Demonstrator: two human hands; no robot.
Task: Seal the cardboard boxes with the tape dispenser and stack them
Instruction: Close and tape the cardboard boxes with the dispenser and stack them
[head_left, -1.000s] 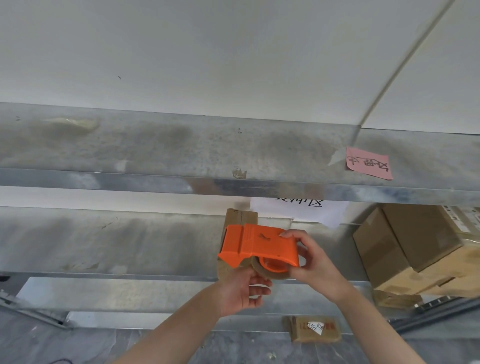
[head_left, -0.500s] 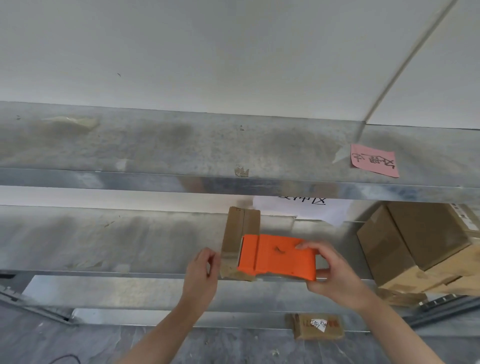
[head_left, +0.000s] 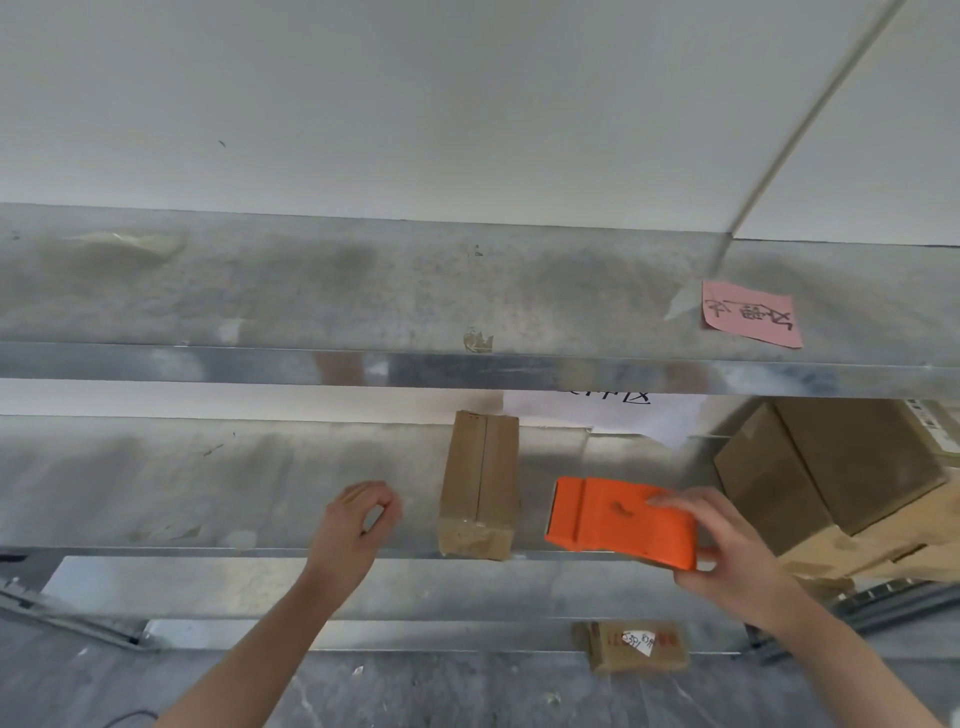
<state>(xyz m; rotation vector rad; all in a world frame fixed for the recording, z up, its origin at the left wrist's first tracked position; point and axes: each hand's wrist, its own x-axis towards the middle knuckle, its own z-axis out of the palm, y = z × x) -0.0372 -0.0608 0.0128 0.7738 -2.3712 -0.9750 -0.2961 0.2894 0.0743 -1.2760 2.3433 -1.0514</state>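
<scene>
A narrow cardboard box (head_left: 480, 480) lies lengthwise on the middle metal shelf (head_left: 208, 488), its near end covered with tape at the shelf's front edge. To its right my right hand (head_left: 737, 556) grips the orange tape dispenser (head_left: 621, 522), held in the air apart from the box. My left hand (head_left: 353, 525) hovers left of the box with loosely curled fingers, holding nothing.
A stack of larger cardboard boxes (head_left: 841, 478) fills the shelf's right end. A small labelled box (head_left: 631, 647) lies on the lower level. A pink note (head_left: 748, 314) sticks to the upper shelf (head_left: 311, 291). White paper (head_left: 597, 410) hangs behind the box.
My right hand carried the dispenser off the box to the right. My left hand let go of the box's near end and moved left, away from it.
</scene>
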